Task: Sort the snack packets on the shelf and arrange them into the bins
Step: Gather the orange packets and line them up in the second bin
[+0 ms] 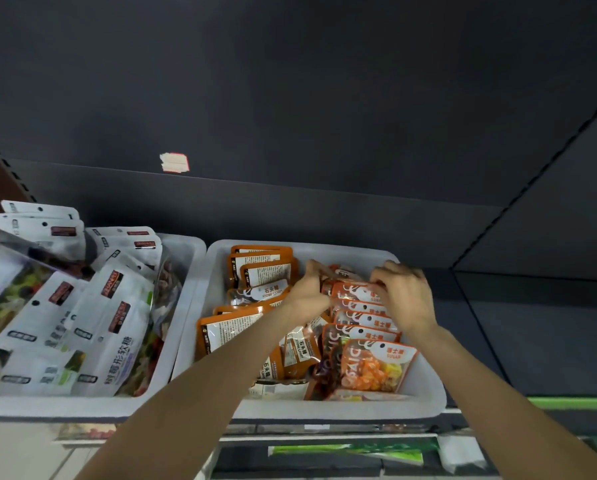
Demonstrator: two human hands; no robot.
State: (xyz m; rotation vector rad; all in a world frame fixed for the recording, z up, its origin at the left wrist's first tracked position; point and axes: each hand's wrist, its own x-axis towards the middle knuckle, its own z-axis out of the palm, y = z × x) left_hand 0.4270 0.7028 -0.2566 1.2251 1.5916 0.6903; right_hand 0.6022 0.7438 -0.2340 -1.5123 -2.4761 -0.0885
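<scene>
Holding one orange packet (354, 289) at the back of the right bin (425, 389) | left hand (310, 289) pinches its left end, right hand (406, 292) its right end | packet lies sideways between both hands

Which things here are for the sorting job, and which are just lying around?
For the job:
- orange packets, held by left hand and right hand
- right bin
- white packets
- left bin

Just lying around:
- torn sticker on the back wall
- green wrapper on the shelf below
</scene>
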